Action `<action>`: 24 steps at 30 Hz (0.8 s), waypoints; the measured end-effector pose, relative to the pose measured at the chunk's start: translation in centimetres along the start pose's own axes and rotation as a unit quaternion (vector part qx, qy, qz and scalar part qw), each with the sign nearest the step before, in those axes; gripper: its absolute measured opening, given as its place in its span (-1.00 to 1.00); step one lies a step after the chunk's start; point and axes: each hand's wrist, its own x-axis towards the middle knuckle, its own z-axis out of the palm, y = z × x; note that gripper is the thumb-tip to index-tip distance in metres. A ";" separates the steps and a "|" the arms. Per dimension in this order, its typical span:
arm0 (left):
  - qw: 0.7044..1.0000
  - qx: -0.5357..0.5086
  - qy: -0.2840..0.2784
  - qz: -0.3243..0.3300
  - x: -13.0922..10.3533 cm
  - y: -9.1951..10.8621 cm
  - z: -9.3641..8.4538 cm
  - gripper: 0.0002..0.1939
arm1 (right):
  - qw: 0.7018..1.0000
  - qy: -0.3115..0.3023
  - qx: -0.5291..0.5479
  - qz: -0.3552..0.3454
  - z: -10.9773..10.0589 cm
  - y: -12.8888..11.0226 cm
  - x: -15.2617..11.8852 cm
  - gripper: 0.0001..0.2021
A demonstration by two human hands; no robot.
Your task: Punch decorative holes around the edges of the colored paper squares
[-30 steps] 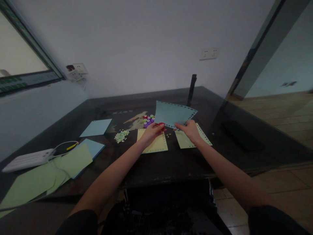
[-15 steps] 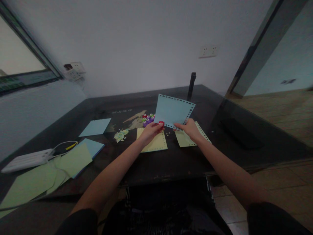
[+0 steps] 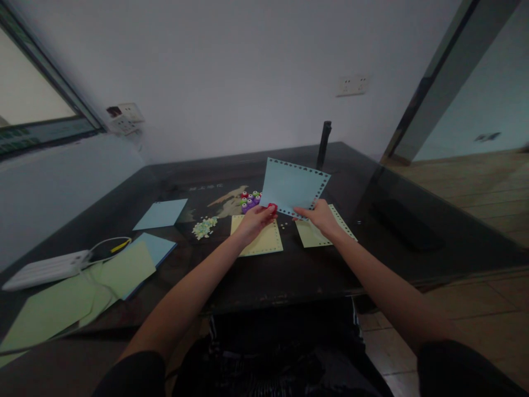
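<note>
A light blue sheet with small punched shapes along its top, right and bottom edges is held up above the table. My left hand is closed on a small red punch at the sheet's lower left corner. The fingers of my right hand pinch the sheet's lower right edge. Below lie a yellow sheet and a pale green sheet, both with punched edges. Behind my left hand stand several purple, green and red punches.
A pile of paper bits lies left of the yellow sheet. Further left are a blue sheet, green sheets and a white power strip with a cable. A black upright object stands at the back.
</note>
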 end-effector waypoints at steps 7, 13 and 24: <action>1.000 0.017 0.006 -0.017 -0.4 0.3 0.1 -0.70 | 0.999 -0.008 -0.030 -0.013 -0.1 0.0 0.0 -0.71; 0.999 0.044 0.014 -0.011 -0.5 0.3 0.1 -0.69 | 1.000 -0.008 -0.026 -0.010 -0.1 0.3 0.1 -0.71; 0.998 0.054 0.018 -0.008 -0.6 0.3 0.2 -0.70 | 1.000 -0.014 -0.013 -0.009 -0.1 0.6 0.2 -0.71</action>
